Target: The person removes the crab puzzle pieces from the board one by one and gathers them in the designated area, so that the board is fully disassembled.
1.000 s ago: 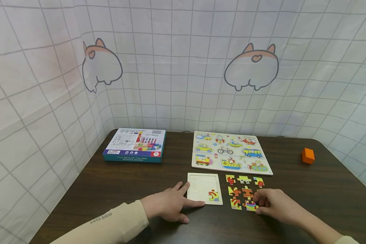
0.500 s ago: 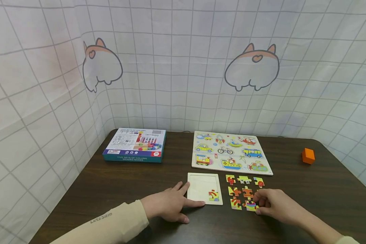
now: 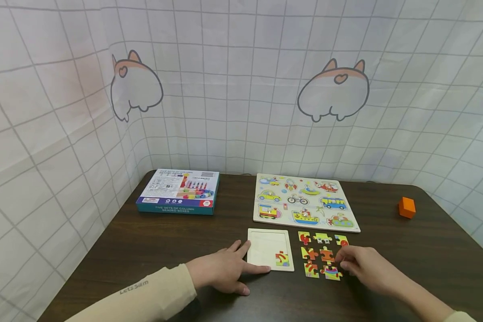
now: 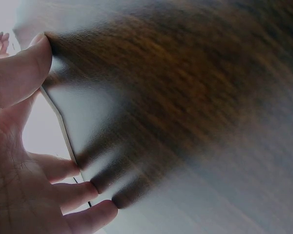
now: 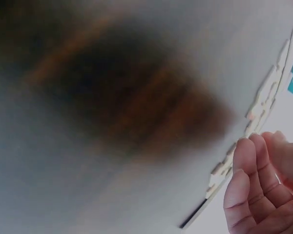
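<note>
My left hand (image 3: 227, 269) lies spread beside a small wooden puzzle tray (image 3: 263, 243), fingertips at its left and front edges. In the tray's front right corner sits one red, yellow and green jigsaw piece (image 3: 281, 258). Right of the tray, several loose jigsaw pieces (image 3: 311, 269) lie in rough rows. My right hand (image 3: 366, 266) bends its fingers over the right side of these rows, its fingertips just right of the rainbow-striped piece (image 3: 331, 272). In the right wrist view the thumb and fingertips (image 5: 245, 148) come close together; I cannot tell whether they pinch a piece.
Behind the pieces lies a large wooden vehicle puzzle board (image 3: 302, 201). A beaded-toy box (image 3: 177, 192) stands at the back left, an orange block (image 3: 407, 207) at the far right. All rest on a dark wooden table (image 3: 177, 241), with a white checked curtain (image 3: 233, 89) behind.
My right hand has shifted slightly up and right, off the rainbow-striped piece, and its thumb has tucked in toward the fingers. The left hand and the tray have stayed put.
</note>
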Available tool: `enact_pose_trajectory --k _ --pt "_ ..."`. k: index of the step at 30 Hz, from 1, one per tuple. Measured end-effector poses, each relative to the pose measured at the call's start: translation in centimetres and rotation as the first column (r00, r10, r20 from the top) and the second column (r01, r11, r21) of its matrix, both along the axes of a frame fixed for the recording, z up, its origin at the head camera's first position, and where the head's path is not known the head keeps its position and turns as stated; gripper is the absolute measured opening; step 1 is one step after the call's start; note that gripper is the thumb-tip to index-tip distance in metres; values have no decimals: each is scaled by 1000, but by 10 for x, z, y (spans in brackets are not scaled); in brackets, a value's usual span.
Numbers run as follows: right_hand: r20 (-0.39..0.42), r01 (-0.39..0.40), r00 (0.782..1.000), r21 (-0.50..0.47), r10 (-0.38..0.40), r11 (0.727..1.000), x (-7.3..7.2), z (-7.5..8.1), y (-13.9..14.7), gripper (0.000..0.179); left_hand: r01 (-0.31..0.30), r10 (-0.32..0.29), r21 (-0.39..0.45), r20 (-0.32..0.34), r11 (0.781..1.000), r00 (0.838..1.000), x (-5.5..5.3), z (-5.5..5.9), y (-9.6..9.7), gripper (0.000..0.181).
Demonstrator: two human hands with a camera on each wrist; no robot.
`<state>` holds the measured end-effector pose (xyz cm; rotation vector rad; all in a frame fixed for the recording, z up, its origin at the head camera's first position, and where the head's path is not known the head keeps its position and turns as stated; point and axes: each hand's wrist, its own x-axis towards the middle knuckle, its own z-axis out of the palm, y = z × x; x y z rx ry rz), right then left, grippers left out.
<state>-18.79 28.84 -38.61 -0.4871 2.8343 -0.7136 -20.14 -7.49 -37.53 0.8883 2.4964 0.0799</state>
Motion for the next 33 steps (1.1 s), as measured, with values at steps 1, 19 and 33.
enact_pose_trajectory --k 1,19,33 --pt "-11 6 1000 -1 -6 1000 -1 1 0 7 2 -2 0 -1 1000 1000 0 0 0 63" --pt "-102 -147 985 -34 143 989 -36 19 -67 10 18 -18 -4 -16 1000 1000 0 -1 -1 63" --pt "-9 -252 968 15 252 968 -43 7 -110 18 46 -46 -17 -29 999 999 -11 -16 -1 65"
